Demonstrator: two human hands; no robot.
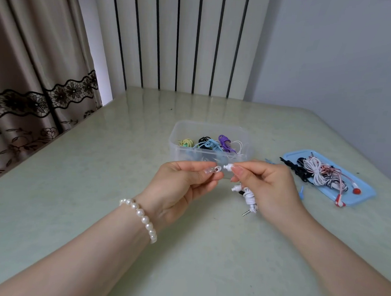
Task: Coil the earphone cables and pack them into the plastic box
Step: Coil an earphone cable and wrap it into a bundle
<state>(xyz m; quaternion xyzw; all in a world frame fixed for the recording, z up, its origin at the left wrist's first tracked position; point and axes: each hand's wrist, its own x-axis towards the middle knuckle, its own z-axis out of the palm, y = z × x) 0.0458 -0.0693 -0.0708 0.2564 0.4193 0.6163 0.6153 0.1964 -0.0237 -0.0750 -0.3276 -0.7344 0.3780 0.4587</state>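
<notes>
Fitting: you are at a small repair within the coiling step, judged from the loose tip.
Table (73,186): pale green top; it carries everything below.
Plastic box (209,153): clear, near the far edge at centre; it already holds yellow, black, blue and purple coils.
Blue lid (361,192): toward the right edge; it carries uncoiled white, pink and black earphones.
Left hand (180,188): your fingers pinch a clear ear tip (213,170).
Right hand (267,186): your fingers pinch a white earbud (229,166); its white coiled cable (250,200) hangs below, over the table's middle, plug lowest.
Next move: you likely need the tip seated, then the coil dropped into the box.
Writing: none readable.
</notes>
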